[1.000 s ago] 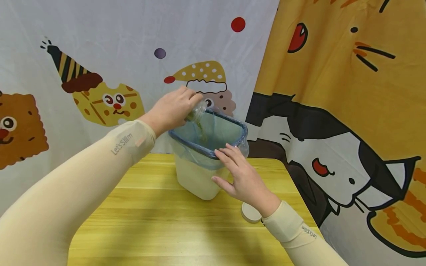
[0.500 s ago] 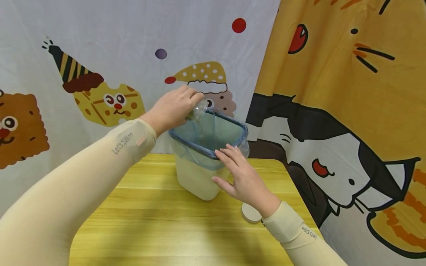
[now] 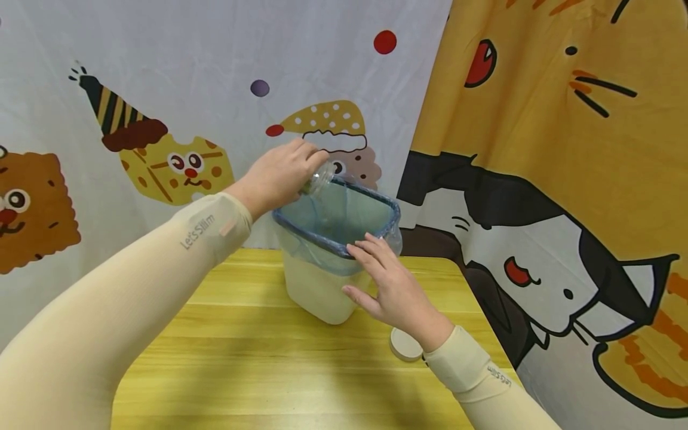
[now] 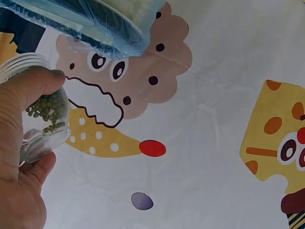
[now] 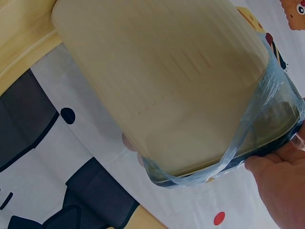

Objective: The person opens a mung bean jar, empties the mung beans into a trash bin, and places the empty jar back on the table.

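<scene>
In the head view my left hand point(image 3: 285, 173) grips a clear plastic jar point(image 3: 321, 177), tilted with its mouth over a cream bin point(image 3: 317, 292). Small round green beans point(image 4: 46, 109), which look like mung beans, lie inside the jar in the left wrist view; the thumb crosses its side. A translucent blue bag point(image 3: 322, 261) lines the bin and folds over its dark blue rim point(image 3: 317, 236). Fairly straight fingers of my right hand point(image 3: 395, 289) touch the near right part of that rim, with the thumb held apart below. The bin's floor is hidden.
A round white lid point(image 3: 405, 344) lies on the yellow wood-grain table point(image 3: 258, 358), close below my right wrist. Behind the table hangs a white cartoon-print cloth point(image 3: 204, 60), with an orange cat-print curtain point(image 3: 537, 119) along the right side.
One second ago a stream of green beans fell from the jar into the bin; it has thinned and no longer shows. Both hands stay nearly where they were.
</scene>
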`<state>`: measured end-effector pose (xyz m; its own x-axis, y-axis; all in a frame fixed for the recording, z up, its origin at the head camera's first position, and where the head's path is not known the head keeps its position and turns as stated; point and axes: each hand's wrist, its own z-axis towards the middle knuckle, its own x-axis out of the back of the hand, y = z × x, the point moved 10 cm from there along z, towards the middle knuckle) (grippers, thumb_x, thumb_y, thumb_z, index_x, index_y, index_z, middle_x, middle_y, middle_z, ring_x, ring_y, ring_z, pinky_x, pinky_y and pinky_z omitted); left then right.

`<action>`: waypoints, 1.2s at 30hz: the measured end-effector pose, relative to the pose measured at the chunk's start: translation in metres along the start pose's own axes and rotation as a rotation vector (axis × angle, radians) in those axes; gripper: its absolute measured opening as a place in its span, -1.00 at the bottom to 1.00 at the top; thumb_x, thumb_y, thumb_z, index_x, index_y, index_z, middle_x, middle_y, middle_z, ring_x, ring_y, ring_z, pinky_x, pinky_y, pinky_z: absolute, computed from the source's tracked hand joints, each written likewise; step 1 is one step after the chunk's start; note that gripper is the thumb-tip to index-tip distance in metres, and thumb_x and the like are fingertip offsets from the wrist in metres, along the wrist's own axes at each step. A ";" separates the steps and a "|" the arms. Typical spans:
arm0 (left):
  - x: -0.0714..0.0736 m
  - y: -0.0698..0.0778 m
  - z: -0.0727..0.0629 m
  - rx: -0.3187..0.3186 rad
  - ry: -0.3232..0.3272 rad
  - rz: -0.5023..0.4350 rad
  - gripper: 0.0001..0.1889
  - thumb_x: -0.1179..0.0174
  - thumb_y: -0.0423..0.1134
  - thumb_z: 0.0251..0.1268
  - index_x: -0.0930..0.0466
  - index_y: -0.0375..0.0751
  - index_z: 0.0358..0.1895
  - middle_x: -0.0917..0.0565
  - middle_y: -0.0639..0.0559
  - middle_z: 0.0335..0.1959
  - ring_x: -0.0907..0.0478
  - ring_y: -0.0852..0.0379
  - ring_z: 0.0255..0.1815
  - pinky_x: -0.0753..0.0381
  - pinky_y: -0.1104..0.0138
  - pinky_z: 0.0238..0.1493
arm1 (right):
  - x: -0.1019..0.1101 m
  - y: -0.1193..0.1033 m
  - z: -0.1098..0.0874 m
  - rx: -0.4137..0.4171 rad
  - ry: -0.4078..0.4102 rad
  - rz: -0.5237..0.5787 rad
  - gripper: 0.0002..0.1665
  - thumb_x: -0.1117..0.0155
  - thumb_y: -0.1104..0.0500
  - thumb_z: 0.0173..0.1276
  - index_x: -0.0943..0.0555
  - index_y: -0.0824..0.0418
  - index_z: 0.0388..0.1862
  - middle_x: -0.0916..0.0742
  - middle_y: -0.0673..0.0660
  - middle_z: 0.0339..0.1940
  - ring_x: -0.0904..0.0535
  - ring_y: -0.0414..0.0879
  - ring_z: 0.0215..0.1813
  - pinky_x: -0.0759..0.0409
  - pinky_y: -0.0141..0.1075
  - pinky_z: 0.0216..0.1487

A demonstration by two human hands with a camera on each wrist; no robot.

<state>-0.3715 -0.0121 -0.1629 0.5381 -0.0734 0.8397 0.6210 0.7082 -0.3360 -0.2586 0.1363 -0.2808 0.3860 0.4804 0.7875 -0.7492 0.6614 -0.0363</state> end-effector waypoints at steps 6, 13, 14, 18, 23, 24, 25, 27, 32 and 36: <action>0.003 0.001 -0.002 -0.012 0.012 0.007 -0.17 -0.62 -0.36 0.13 -0.39 -0.32 0.47 -0.57 -0.32 0.36 -0.51 -0.27 0.40 -0.62 0.03 0.45 | 0.000 0.001 0.000 0.008 -0.004 0.020 -0.14 -0.56 -0.06 0.39 -0.48 0.16 0.57 -0.59 0.19 0.51 -0.32 0.19 0.70 -0.38 0.13 0.66; 0.006 0.003 0.000 -0.042 0.051 0.036 -0.31 -0.49 -0.45 0.26 -0.43 -0.33 0.45 -0.60 -0.31 0.33 -0.55 -0.26 0.37 -0.65 0.04 0.42 | -0.001 0.005 -0.001 0.005 -0.010 0.033 -0.14 -0.54 -0.09 0.41 -0.47 0.14 0.58 -0.58 0.18 0.52 -0.31 0.18 0.71 -0.39 0.16 0.64; 0.006 0.003 0.000 -0.048 0.056 0.041 -0.32 -0.48 -0.46 0.27 -0.43 -0.33 0.44 -0.61 -0.31 0.32 -0.55 -0.26 0.37 -0.65 0.04 0.42 | -0.001 0.006 -0.001 0.002 -0.013 0.033 -0.15 -0.54 -0.09 0.41 -0.47 0.14 0.58 -0.58 0.17 0.52 -0.30 0.18 0.71 -0.38 0.15 0.65; 0.009 0.006 0.001 -0.080 0.094 0.050 -0.43 -0.39 -0.51 0.35 -0.48 -0.36 0.41 -0.64 -0.31 0.29 -0.58 -0.25 0.34 -0.65 0.05 0.41 | -0.002 0.006 -0.001 -0.002 -0.023 0.031 -0.15 -0.52 -0.10 0.43 -0.46 0.14 0.58 -0.57 0.17 0.53 -0.31 0.18 0.71 -0.36 0.14 0.67; 0.011 0.011 0.000 -0.121 0.133 0.081 -0.55 -0.29 -0.54 0.44 -0.52 -0.37 0.35 -0.67 -0.31 0.24 -0.62 -0.24 0.29 -0.68 0.06 0.38 | -0.003 0.006 -0.001 0.001 -0.026 0.023 -0.14 -0.52 -0.10 0.42 -0.45 0.13 0.59 -0.57 0.17 0.53 -0.31 0.19 0.70 -0.38 0.13 0.65; 0.011 0.012 0.000 -0.128 0.135 0.091 -0.56 -0.28 -0.54 0.45 -0.52 -0.37 0.34 -0.67 -0.31 0.23 -0.62 -0.24 0.29 -0.68 0.07 0.38 | -0.003 0.006 -0.002 0.000 -0.026 0.021 -0.14 -0.53 -0.10 0.42 -0.45 0.12 0.59 -0.56 0.16 0.53 -0.31 0.18 0.71 -0.39 0.13 0.65; 0.011 0.013 0.000 -0.135 0.136 0.101 -0.57 -0.27 -0.54 0.46 -0.52 -0.37 0.34 -0.67 -0.31 0.23 -0.62 -0.24 0.29 -0.68 0.07 0.37 | -0.003 0.006 -0.002 0.001 -0.026 0.021 -0.14 -0.53 -0.10 0.42 -0.45 0.12 0.59 -0.56 0.16 0.54 -0.30 0.17 0.71 -0.39 0.13 0.65; 0.010 0.015 0.000 -0.148 0.133 0.121 -0.59 -0.26 -0.54 0.47 -0.52 -0.37 0.33 -0.67 -0.31 0.22 -0.62 -0.24 0.28 -0.69 0.08 0.36 | -0.002 0.005 -0.002 0.004 -0.020 0.019 -0.13 -0.54 -0.10 0.40 -0.45 0.13 0.59 -0.56 0.17 0.53 -0.30 0.18 0.71 -0.41 0.13 0.63; 0.006 0.018 0.001 -0.167 0.102 0.154 -0.58 -0.25 -0.55 0.47 -0.51 -0.36 0.34 -0.66 -0.31 0.24 -0.61 -0.24 0.30 -0.66 0.07 0.40 | -0.001 0.005 -0.001 0.002 -0.021 0.018 -0.11 -0.56 -0.10 0.39 -0.45 0.13 0.59 -0.56 0.17 0.54 -0.30 0.18 0.71 -0.40 0.15 0.64; 0.004 0.021 0.002 -0.178 0.087 0.167 -0.57 -0.26 -0.54 0.47 -0.51 -0.34 0.35 -0.65 -0.30 0.25 -0.60 -0.25 0.32 -0.64 0.05 0.43 | -0.001 0.004 -0.001 0.003 -0.022 0.017 -0.10 -0.57 -0.10 0.38 -0.45 0.14 0.59 -0.56 0.17 0.54 -0.31 0.19 0.71 -0.38 0.15 0.65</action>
<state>-0.3574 0.0035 -0.1660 0.6839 -0.0316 0.7288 0.6059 0.5811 -0.5434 -0.2617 0.1392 -0.2825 0.3615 0.4789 0.8000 -0.7574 0.6512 -0.0476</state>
